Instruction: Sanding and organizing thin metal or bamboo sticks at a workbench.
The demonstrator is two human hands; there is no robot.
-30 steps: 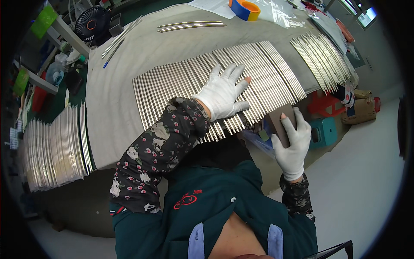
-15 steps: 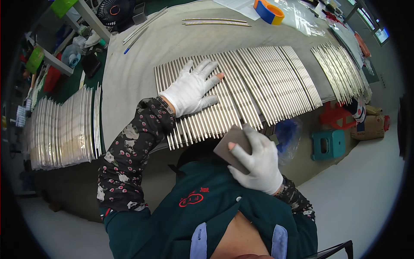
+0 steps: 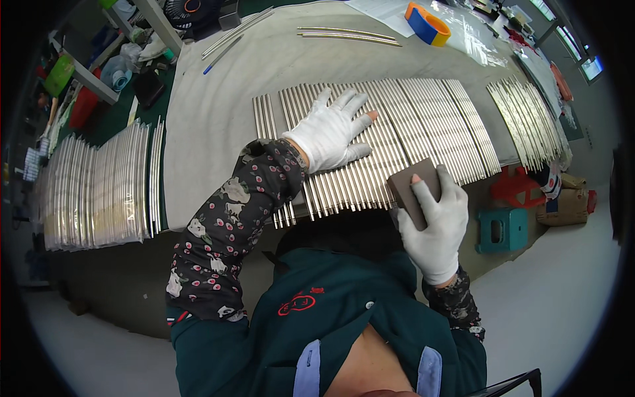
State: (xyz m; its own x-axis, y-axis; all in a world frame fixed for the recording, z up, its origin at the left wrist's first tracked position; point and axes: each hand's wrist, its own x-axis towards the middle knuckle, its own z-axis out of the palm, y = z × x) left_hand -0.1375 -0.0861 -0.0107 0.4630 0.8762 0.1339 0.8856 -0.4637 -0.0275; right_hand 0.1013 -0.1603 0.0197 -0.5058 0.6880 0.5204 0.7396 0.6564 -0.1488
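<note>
Frame centre: left hand (image 3: 329,135), fingers apart, on metal rods (image 3: 442,124), too dense to count reliably. Right of centre: right hand (image 3: 433,233), clamped on one brown block (image 3: 404,190).

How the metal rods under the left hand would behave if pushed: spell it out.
The metal rods are probably stiff, lying in even, parallel lines. Their shiny surface suggests they may slide under the gloved left hand. They look slim and rounded, so they might roll apart.
</note>
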